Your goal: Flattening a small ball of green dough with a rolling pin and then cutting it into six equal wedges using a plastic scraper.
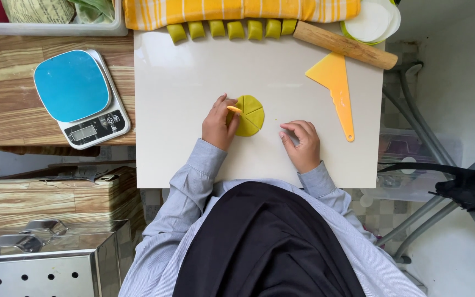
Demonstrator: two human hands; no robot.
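A flat round disc of yellow-green dough [251, 114] lies in the middle of a white board [182, 82], scored with several radial cuts. My left hand [219, 124] rests at the disc's left edge and pinches a small yellow cutter [234, 110] against the dough. My right hand [302, 144] sits on the board to the right of the disc, fingers curled, apart from the dough and with nothing visible in it.
Several yellow-green dough pieces [226, 29] line the board's far edge below a yellow striped cloth [237, 10]. A wooden rolling pin [344, 44] and yellow scraper [336, 82] lie at the right. A blue-topped kitchen scale [81, 96] stands on the wooden table at left.
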